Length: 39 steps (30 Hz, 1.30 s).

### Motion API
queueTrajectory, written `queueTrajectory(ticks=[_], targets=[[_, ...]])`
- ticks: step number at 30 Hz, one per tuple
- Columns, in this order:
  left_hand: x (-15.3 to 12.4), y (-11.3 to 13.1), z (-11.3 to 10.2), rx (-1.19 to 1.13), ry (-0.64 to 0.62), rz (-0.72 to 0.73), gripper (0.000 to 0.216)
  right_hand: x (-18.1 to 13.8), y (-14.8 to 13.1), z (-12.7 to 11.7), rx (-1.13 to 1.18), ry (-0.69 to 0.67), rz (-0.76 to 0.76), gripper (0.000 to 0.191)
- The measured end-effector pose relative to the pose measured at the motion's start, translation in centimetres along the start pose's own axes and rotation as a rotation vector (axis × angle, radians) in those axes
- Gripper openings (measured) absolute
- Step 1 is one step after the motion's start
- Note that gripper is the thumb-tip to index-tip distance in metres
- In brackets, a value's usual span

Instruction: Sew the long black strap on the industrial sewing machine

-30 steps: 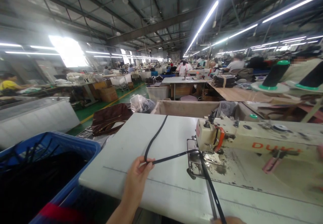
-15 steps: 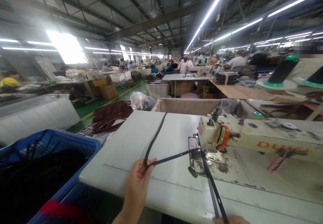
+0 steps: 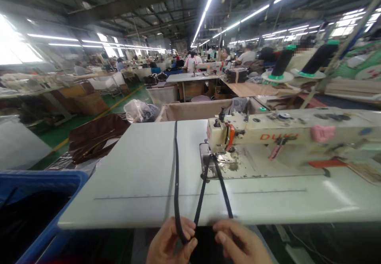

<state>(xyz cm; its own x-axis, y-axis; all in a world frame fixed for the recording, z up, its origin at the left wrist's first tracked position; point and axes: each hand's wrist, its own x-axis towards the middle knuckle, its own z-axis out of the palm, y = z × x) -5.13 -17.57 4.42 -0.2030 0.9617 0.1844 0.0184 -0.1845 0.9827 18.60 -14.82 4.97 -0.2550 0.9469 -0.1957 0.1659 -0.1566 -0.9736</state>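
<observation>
Left hand: our left hand sits at the near edge of the table, fingers curled and pinching the black strap where it bends back on itself.

Right hand: our right hand is just beside the left, also at the near edge. Its fingers are closed on the other run of the strap, though the very end of the grip is partly hidden by the knuckles.

Strap: one long run lies flat across the table from the far edge to our left hand. Two shorter runs rise from our hands and meet under the head of the sewing machine, forming a narrow V.

Handling: we judge the strap light, thin and limp. It droops and folds wherever it is not pulled taut, so a pinch between thumb and fingertips close to the fold looks like the best hold. Its surface seems smooth, so it may slide through a loose grip.

Machine: it stands toward the right of the table, and its metal plate is stained around the needle area.

Left of the table: a blue crate with dark contents stands beside the near left corner, and a brown bag lies beyond the left edge.

Background: thread cones stand behind the machine, and other workers sit at distant tables.
</observation>
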Motion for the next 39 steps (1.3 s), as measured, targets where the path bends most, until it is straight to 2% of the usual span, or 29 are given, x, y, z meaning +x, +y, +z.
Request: queueTrajectory(ticks=[3, 4, 6, 8, 10, 12, 14, 17, 19, 20, 22, 27, 32, 36, 39], targets=[[-0.2, -0.2, -0.6, 0.13, -0.309, 0.117, 0.006, 1.1, 0.1, 2.7, 0.267, -0.129, 0.11, 0.062], [0.0, -0.2, -0.9, 0.177, -0.419, 0.162, 0.008, 1.5, 0.6, 3.3, 0.342, -0.14, 0.128, 0.063], [0.4, -0.1, -1.3, 0.243, -0.587, 0.239, 0.026, 2.1, 1.5, 4.0, 0.471, -0.107, 0.162, 0.064], [0.7, -0.1, -1.3, 0.248, -0.666, 0.277, 0.032, 2.2, 1.9, 4.1, 0.541, -0.058, 0.2, 0.066], [0.8, -0.2, -1.0, 0.19, -0.713, 0.296, 0.026, 2.1, 1.5, 3.9, 0.535, -0.045, 0.234, 0.065], [0.8, -0.6, -0.7, 0.107, -0.716, 0.275, 0.023, 1.9, 0.7, 3.5, 0.507, -0.043, 0.241, 0.062], [0.6, -1.2, -0.4, 0.07, -0.627, 0.18, 0.028, 1.7, 0.0, 3.2, 0.486, -0.04, 0.231, 0.061], [0.5, -2.0, -0.1, 0.088, -0.461, -0.139, 0.031, 1.5, -0.3, 3.1, 0.469, -0.04, 0.206, 0.061], [0.8, -2.4, 0.3, 0.066, -0.488, -0.329, 0.042, 1.4, -0.1, 3.0, 0.458, -0.044, 0.198, 0.061], [1.0, -2.5, 0.5, 0.041, -0.525, -0.373, 0.047, 1.4, 0.0, 3.0, 0.46, -0.042, 0.194, 0.061], [1.4, -2.7, 1.1, 0.015, -0.568, -0.4, 0.051, 1.2, -0.1, 2.9, 0.471, -0.046, 0.185, 0.057], [2.1, -2.6, 2.7, 0.022, -0.507, -0.415, 0.057, 0.9, -0.9, 2.3, 0.423, -0.087, 0.151, 0.048], [2.3, -2.7, 3.3, -0.045, -0.557, -0.479, 0.059, 0.7, -0.5, 2.1, 0.374, -0.118, 0.183, 0.06], [2.2, -2.5, 3.5, -0.066, -0.53, -0.514, 0.059, 0.6, 0.5, 2.4, 0.307, -0.151, 0.199, 0.069], [2.1, -2.0, 3.6, -0.006, -0.492, -0.501, 0.059, 0.4, 0.5, 2.3, 0.269, -0.15, 0.205, 0.065]])
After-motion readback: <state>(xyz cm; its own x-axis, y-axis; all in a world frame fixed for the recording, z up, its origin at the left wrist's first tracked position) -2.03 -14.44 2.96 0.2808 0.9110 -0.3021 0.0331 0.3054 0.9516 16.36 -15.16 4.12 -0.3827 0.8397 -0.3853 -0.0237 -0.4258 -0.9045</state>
